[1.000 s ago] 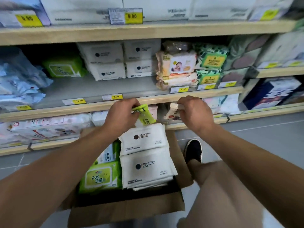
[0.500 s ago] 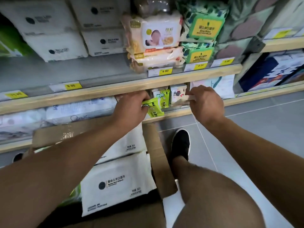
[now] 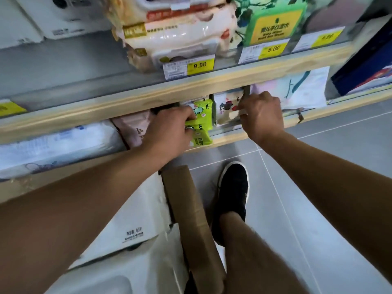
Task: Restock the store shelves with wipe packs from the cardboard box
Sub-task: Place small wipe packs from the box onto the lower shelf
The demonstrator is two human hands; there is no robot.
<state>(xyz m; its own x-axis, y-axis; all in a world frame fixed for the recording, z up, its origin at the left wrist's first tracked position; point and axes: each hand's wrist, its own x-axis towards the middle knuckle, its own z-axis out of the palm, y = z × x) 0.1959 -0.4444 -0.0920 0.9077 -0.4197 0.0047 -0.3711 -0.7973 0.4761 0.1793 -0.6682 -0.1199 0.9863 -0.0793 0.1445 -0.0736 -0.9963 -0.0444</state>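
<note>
A small green pack (image 3: 200,137) was gripped in the left hand (image 3: 169,132), fingers curled round its near end, at the front lip of the bottom shelf (image 3: 229,138). It was held against a second green pack (image 3: 201,112) that stood upright on that shelf, just behind it. A small cream pack (image 3: 228,111) with a cartoon print was held by the right hand (image 3: 263,115), fingers curled over its right edge, the pack standing upright just beside the green ones. A pink pack (image 3: 135,128) was seen left of the left hand on the same shelf, and a long white pack (image 3: 57,143) further left. A pale pack with a teal line drawing (image 3: 297,88) was placed to the right of the right hand. On the shelf above (image 3: 106,107), cream baby-wipe packs (image 3: 180,39) were stacked beside a green-lidded pack (image 3: 273,24), with price tags reading 9.90 (image 3: 199,65) and 5.00 (image 3: 273,48) fixed at the edge. The cardboard box (image 3: 191,209) was set on the grey tiled floor (image 3: 318,166) under the left forearm, with large white packs (image 3: 135,219) still lying in it. A black shoe (image 3: 233,196) was planted just beside the box's right flap.
</note>
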